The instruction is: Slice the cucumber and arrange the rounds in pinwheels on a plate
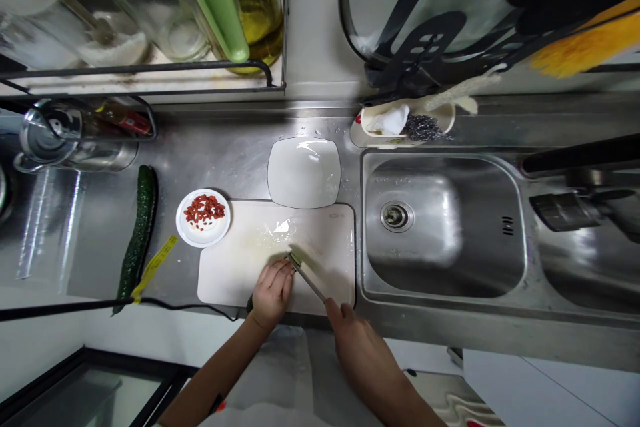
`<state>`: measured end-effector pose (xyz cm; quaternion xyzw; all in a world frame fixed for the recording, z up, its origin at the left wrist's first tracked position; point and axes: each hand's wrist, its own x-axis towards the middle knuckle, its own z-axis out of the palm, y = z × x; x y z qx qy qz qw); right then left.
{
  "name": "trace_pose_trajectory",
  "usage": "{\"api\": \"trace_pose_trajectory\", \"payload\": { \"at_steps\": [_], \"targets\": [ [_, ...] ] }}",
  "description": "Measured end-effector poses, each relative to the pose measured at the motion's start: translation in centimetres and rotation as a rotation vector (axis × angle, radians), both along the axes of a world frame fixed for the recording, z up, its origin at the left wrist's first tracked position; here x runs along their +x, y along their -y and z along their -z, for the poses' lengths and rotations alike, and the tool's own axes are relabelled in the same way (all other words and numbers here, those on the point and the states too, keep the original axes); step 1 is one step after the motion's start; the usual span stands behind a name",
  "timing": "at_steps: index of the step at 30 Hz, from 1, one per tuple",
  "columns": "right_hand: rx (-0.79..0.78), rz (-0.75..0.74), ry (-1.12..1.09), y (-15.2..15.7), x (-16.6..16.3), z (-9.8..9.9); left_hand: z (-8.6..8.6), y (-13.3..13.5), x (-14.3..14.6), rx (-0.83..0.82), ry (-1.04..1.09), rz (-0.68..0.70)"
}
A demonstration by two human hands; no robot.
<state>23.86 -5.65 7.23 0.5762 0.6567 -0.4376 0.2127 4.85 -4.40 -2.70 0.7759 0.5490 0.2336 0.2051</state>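
Observation:
A kitchen knife [311, 282] is in my right hand [353, 337], its fingers wrapped round the handle. The blade slants up and left over the white cutting board [225, 280]. Just beside the blade tip, my left hand [273, 290] is closed on a piece of cucumber, mostly hidden under the fingers; a dark green end shows near the wrist. A pale green cucumber slice [296, 257] is at the blade. Wet patches shine on the board. At its back edge stands an off-white squarish plate [304, 177].
A small white plate [224, 232] with red dried berries [204, 209] overlaps the board's left corner. Further left lies a whole cucumber [137, 233] beside a yellow tag [156, 268] and black cable. The steel sink [445, 213] is right; a bottle rack [200, 70] hangs back left.

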Motion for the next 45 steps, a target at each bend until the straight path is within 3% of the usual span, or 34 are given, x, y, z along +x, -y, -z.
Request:
{"api": "trace_pose_trajectory", "payload": {
  "at_steps": [25, 45],
  "targets": [
    [-0.005, -0.038, 0.005, -1.6, -1.2, 0.3, -0.1, -0.1, 0.1, 0.030, -0.012, 0.005],
    [0.095, -0.037, 0.024, -1.4, -2.8, 3.9, 0.2, 0.2, 0.1, 0.045, -0.022, 0.014]
  ]
}}
